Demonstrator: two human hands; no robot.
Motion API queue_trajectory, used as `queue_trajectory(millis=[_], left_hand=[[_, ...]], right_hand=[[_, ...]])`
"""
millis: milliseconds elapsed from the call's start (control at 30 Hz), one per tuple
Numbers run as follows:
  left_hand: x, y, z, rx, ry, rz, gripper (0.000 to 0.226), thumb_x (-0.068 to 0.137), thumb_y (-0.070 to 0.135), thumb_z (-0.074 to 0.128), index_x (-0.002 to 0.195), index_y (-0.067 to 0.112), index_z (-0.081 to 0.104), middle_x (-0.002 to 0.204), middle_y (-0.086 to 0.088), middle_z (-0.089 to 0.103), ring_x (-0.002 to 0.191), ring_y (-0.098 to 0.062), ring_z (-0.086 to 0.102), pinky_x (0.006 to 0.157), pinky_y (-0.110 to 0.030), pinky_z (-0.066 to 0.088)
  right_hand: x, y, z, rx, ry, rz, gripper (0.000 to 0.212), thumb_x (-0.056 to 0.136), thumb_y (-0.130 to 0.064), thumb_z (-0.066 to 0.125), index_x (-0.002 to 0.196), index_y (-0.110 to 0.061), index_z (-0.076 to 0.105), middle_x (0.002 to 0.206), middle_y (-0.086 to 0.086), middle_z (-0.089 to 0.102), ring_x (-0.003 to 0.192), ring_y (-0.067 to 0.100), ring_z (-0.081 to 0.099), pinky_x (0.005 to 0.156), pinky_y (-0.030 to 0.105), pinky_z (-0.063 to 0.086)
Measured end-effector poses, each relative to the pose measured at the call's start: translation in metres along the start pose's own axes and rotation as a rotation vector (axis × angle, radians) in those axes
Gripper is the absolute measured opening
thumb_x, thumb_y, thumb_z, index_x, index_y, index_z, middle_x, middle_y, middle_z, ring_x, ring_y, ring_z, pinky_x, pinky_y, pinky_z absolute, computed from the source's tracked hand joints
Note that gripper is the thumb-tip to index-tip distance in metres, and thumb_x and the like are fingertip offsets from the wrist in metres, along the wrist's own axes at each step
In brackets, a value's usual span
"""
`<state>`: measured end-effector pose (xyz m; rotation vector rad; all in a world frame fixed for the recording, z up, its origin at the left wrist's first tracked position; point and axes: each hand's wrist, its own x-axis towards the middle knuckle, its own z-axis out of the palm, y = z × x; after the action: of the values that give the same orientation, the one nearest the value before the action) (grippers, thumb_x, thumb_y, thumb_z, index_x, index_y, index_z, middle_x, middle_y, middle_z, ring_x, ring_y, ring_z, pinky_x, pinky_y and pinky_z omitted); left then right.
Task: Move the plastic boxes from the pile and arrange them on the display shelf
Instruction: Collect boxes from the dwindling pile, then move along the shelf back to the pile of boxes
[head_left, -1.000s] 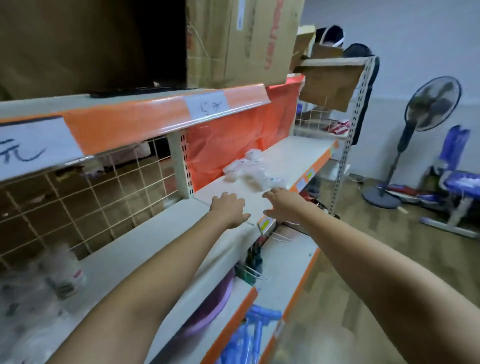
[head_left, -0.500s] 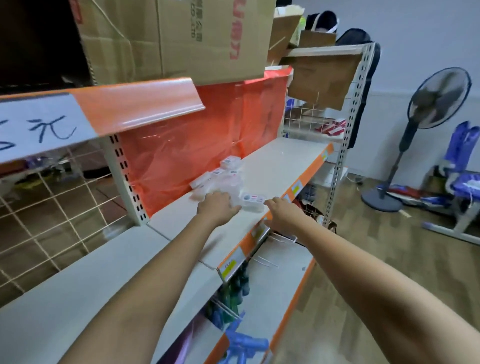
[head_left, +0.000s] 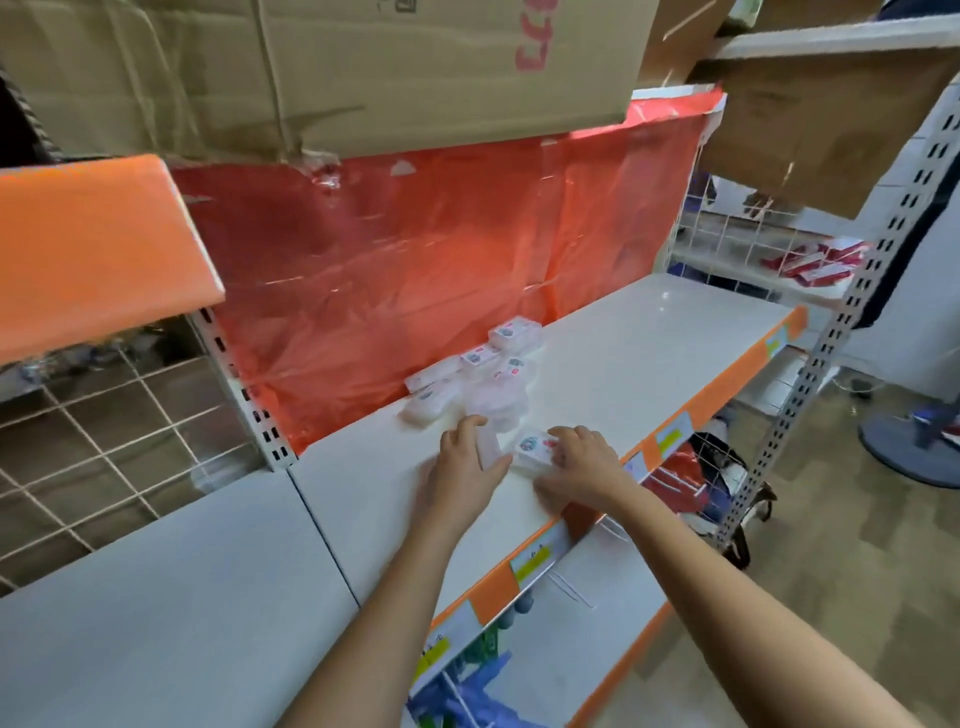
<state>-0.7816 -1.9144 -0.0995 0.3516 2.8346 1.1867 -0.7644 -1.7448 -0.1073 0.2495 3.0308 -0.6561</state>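
Now we should lift gently, left hand (head_left: 464, 467) and right hand (head_left: 579, 462) each gripping a plastic box (head_left: 535, 451) near the shelf (head_left: 649, 374) front edge.

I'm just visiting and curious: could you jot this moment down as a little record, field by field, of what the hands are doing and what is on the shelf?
Setting: white display shelf with orange edge, red plastic sheet behind
Pile: small clear plastic boxes heaped by the sheet
Left hand: grip around a clear box, held upright
Right hand: grip on a labelled box near the front edge
Above: cardboard carton
Arranged so far: none in a row yet
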Motion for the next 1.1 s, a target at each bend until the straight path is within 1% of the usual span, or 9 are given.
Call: queue_trajectory(millis=[100, 200, 333, 433, 567, 767, 900, 967, 1100], left_hand=[[-0.004, -0.003, 0.004, -0.134, 0.078, -0.049, 0.054, 0.087, 0.025, 0.064, 0.134, 0.022, 0.039, 0.131, -0.004, 0.048, 0.111, -0.025, 0.053, 0.089, -0.03, 0.044], [-0.01, -0.003, 0.008, -0.25, 0.255, -0.147, 0.046, 0.089, 0.019, 0.064, 0.125, 0.012, 0.037, 0.113, 0.002, 0.051, 0.088, -0.02, 0.054, 0.065, -0.021, 0.035], [-0.017, -0.002, 0.015, -0.546, 0.416, -0.265, 0.025, 0.091, 0.014, 0.06, 0.102, 0.026, 0.04, 0.109, -0.007, 0.06, 0.088, -0.024, 0.061, 0.072, -0.037, 0.054], [-0.027, 0.011, 0.014, -0.789, 0.479, -0.307, 0.02, 0.096, 0.011, 0.051, 0.105, 0.028, 0.05, 0.102, -0.001, 0.06, 0.086, -0.013, 0.062, 0.061, -0.022, 0.057], [-0.042, 0.027, 0.015, -0.859, 0.585, -0.309, 0.023, 0.099, 0.013, 0.047, 0.116, 0.027, 0.052, 0.1, 0.002, 0.063, 0.084, -0.02, 0.065, 0.053, -0.02, 0.054], [-0.066, 0.036, 0.024, -0.851, 0.707, -0.309, 0.022, 0.102, 0.021, 0.041, 0.108, 0.035, 0.057, 0.103, -0.002, 0.066, 0.088, -0.016, 0.068, 0.065, -0.029, 0.056], [-0.081, 0.042, 0.033, -0.851, 0.754, -0.321, 0.024, 0.101, 0.021, 0.041, 0.11, 0.036, 0.056, 0.101, 0.002, 0.064, 0.082, -0.006, 0.068, 0.068, -0.028, 0.057], [-0.088, 0.044, 0.035, -0.87, 0.745, -0.329, 0.026, 0.099, 0.017, 0.047, 0.115, 0.037, 0.053, 0.105, 0.001, 0.064, 0.09, -0.009, 0.067, 0.071, -0.025, 0.056], [-0.108, 0.04, 0.034, -0.932, 0.692, -0.306, 0.061, 0.087, -0.003, 0.06, 0.134, 0.033, 0.042, 0.114, -0.002, 0.066, 0.105, -0.017, 0.063, 0.082, -0.026, 0.052]], right_hand=[[0.006, 0.012, 0.0, 0.087, 0.007, -0.041, 0.07, 0.08, -0.033, 0.068, 0.141, -0.015, 0.037, 0.131, 0.01, 0.045, 0.125, 0.027, 0.038, 0.102, 0.032, 0.033], [0.012, 0.02, -0.002, 0.167, -0.032, -0.133, 0.073, 0.078, -0.029, 0.072, 0.141, -0.017, 0.037, 0.128, 0.009, 0.044, 0.123, 0.027, 0.037, 0.101, 0.028, 0.031], [0.021, 0.028, -0.016, 0.271, -0.083, -0.304, 0.076, 0.075, -0.024, 0.076, 0.14, -0.017, 0.037, 0.128, 0.009, 0.042, 0.121, 0.025, 0.039, 0.099, 0.026, 0.03], [0.023, 0.033, -0.024, 0.381, -0.12, -0.437, 0.073, 0.075, -0.014, 0.076, 0.138, -0.016, 0.04, 0.125, 0.006, 0.042, 0.111, 0.013, 0.044, 0.089, 0.008, 0.031], [0.024, 0.041, -0.032, 0.422, -0.155, -0.581, 0.073, 0.073, -0.009, 0.078, 0.136, -0.017, 0.042, 0.12, 0.0, 0.041, 0.103, 0.004, 0.042, 0.081, -0.007, 0.026], [0.025, 0.048, -0.043, 0.494, -0.192, -0.799, 0.074, 0.072, -0.001, 0.076, 0.13, -0.03, 0.04, 0.12, -0.004, 0.042, 0.106, -0.029, 0.033, 0.088, -0.005, 0.026], [0.023, 0.046, -0.041, 0.518, -0.243, -0.857, 0.074, 0.073, -0.002, 0.076, 0.13, -0.032, 0.04, 0.122, -0.006, 0.041, 0.11, -0.027, 0.032, 0.089, -0.005, 0.026], [0.022, 0.044, -0.038, 0.539, -0.26, -0.878, 0.074, 0.073, -0.001, 0.075, 0.129, -0.034, 0.039, 0.124, -0.006, 0.041, 0.111, -0.027, 0.031, 0.089, -0.004, 0.027], [0.019, 0.039, -0.035, 0.572, -0.324, -0.891, 0.075, 0.074, 0.001, 0.074, 0.128, -0.036, 0.039, 0.123, -0.006, 0.041, 0.109, -0.025, 0.035, 0.088, -0.004, 0.028]])
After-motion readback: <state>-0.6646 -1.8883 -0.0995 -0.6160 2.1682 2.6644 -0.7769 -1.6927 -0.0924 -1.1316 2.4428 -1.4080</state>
